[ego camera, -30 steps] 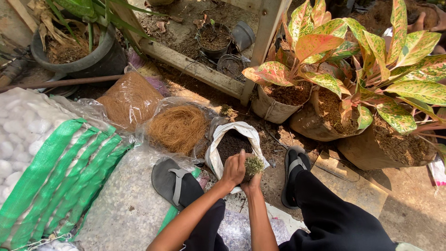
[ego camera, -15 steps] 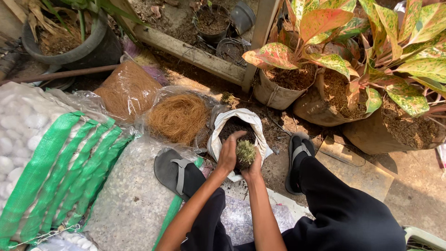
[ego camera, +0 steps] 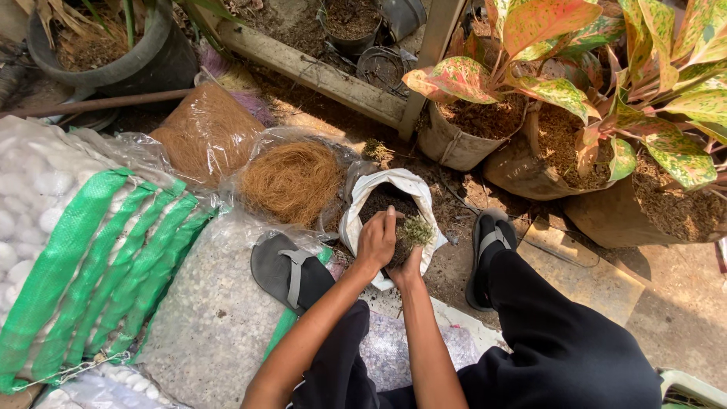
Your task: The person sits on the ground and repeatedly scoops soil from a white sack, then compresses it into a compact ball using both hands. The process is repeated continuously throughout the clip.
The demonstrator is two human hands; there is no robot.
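Two hands meet in the middle of the frame, right over a white bag (ego camera: 424, 198) with dark soil in it. The left hand (ego camera: 376, 241) has its fingers curled and pressed on a dark clump of soil. The right hand (ego camera: 410, 266) cups the clump from below, with its fingers mostly hidden. A small green plant (ego camera: 416, 229) sticks out of the clump, so the plant is held between both hands, just above the bag's open mouth. It looks like the soil ball is partly packed and not yet set down anywhere. A bag of brown fiber (ego camera: 293, 181) lies to the left, and leafy potted plants (ego camera: 530, 83) stand at upper right.
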